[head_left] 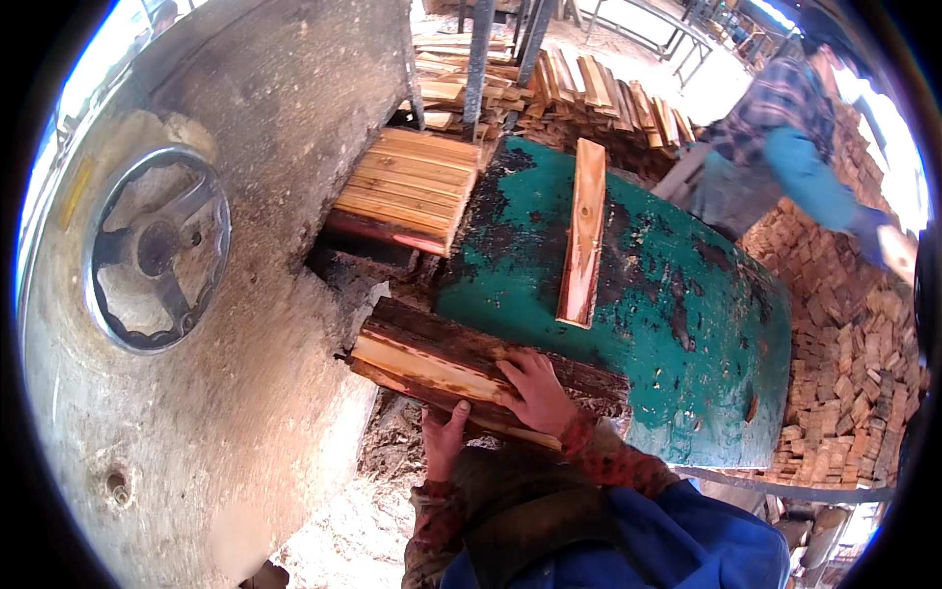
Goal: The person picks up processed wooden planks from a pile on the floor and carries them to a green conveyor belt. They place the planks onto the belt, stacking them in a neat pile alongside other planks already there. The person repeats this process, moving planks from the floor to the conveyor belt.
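Observation:
A thick bark-edged piece of timber [422, 371] lies across in front of me, with dark bark on top and a pale sawn strip along its near side. Its left end reaches the big grey metal machine plate; its right part rests over the worn green table [677, 260]. My left hand [446, 439] holds the near lower edge, thumb pressed on the wood and fingers mostly hidden beneath. From above, my right hand [540, 395] grips the same piece, its fingers bent over the sawn face. A loose narrow board [586, 221] lies on the green table beyond it.
Left stands the machine plate [265, 108] with a handwheel [157, 250]. A block of sawn boards [407, 182] sits beside the plate. Board stacks [599, 83] are behind, and a large heap of cut wood [844, 383] is right. A co-worker [775, 147] leans there, arm outstretched.

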Tool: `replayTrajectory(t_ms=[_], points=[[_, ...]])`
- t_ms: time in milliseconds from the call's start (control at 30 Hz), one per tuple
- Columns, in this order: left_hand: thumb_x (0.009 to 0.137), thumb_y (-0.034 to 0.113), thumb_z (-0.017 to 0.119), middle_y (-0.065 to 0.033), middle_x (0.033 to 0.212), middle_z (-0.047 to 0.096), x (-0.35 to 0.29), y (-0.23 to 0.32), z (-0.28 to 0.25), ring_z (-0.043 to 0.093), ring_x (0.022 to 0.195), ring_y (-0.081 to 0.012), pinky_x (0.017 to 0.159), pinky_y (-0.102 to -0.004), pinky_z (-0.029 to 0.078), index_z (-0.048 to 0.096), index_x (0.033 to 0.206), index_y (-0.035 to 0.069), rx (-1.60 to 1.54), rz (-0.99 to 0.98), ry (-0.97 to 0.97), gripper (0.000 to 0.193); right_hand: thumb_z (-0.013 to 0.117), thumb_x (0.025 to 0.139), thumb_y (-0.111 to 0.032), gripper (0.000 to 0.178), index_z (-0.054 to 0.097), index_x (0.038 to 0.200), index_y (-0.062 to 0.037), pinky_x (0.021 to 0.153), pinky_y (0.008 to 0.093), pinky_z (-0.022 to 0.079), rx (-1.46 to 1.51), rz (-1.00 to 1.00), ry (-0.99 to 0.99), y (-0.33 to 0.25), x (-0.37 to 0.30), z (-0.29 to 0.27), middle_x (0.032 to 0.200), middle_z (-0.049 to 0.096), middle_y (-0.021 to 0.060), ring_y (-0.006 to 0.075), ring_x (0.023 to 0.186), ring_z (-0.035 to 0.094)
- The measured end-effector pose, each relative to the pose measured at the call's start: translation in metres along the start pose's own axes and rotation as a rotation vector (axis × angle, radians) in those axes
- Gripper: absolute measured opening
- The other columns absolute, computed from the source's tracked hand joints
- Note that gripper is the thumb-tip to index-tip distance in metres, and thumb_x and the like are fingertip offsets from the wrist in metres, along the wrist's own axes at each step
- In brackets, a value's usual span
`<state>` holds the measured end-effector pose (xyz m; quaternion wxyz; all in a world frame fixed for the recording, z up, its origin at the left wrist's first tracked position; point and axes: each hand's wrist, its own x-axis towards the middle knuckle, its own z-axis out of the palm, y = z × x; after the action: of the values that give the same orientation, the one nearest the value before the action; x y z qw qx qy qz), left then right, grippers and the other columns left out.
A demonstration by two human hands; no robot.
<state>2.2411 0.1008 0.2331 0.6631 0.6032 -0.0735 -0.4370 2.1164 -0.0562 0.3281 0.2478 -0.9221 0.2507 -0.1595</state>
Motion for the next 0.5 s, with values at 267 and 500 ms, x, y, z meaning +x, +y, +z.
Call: replayTrajectory(t_ms=[267,500], points=[[0.084,0.032,0.076,-0.01,0.091,0.071,-0.005,0.01,0.003,0.064,0.086,-0.015,0.079,-0.031,0.052,0.067,0.105,-0.007,0.228,0.004,0.1,0.046,0.067,0.083,-0.028,0.047,0.055,0.12,-0.001,0.1,0.0502,0.035,-0.072,0.008,0.026,-0.007,-0.001,0.009,0.119,0.052,0.0167,0.0371,0.118,0.045],[0.086,0.028,0.074,-0.0095,0.093,0.072,-0.007,0.019,0.007,0.064,0.086,-0.0123,0.076,-0.0288,0.052,0.068,0.105,-0.006,0.15,-0.021,0.074,0.039,0.067,0.081,-0.026,0.046,0.056,0.119,-0.0015,0.099,0.0501,0.036,-0.101,0.012,0.032,-0.008,0.001,0.01,0.119,0.053,0.0165,0.037,0.117,0.046]])
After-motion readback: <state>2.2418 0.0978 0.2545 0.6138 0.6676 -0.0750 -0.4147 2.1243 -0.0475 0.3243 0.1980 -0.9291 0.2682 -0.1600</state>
